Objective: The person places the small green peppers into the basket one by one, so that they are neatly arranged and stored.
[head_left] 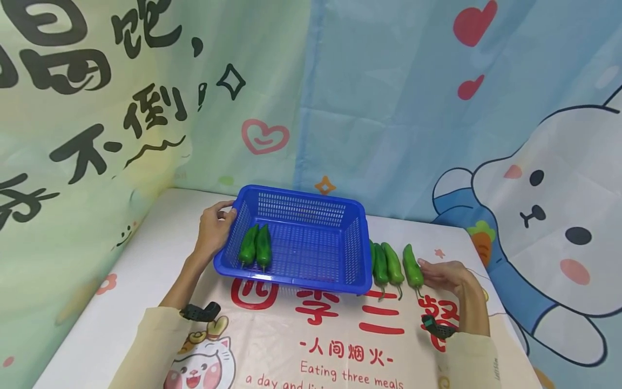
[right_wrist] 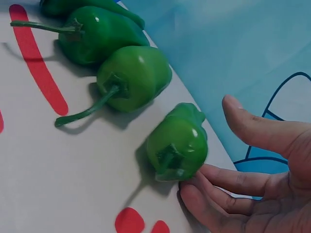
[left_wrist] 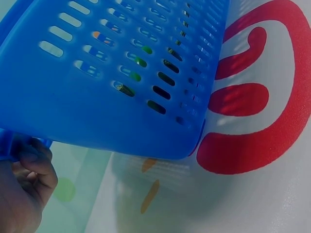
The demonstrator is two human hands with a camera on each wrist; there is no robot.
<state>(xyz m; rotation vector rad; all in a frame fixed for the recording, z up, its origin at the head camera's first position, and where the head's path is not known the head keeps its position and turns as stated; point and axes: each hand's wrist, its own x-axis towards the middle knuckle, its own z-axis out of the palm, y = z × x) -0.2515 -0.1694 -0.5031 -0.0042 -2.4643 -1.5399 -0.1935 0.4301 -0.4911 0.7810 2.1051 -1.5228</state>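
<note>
A blue plastic basket [head_left: 301,281] stands at the middle of the table, with two green peppers [head_left: 264,248] lying side by side in its left part. My left hand [head_left: 215,229] grips the basket at its left end, fingers curled at the rim; the left wrist view shows this hand [left_wrist: 30,182] at the basket's handle. To the right of the basket several green peppers [head_left: 392,265] lie in a row. Farthest right is a separate pepper [head_left: 413,268], and my right hand [head_left: 449,276] is beside it. In the right wrist view, its fingers reach this pepper's [right_wrist: 179,143] side while the thumb stands apart.
A printed cloth [head_left: 350,346] with red characters covers the table. Behind it hangs a patterned curtain [head_left: 369,108], with a large white cartoon rabbit [head_left: 549,227] at the right. Part of the pepper row sits close against the basket's right wall.
</note>
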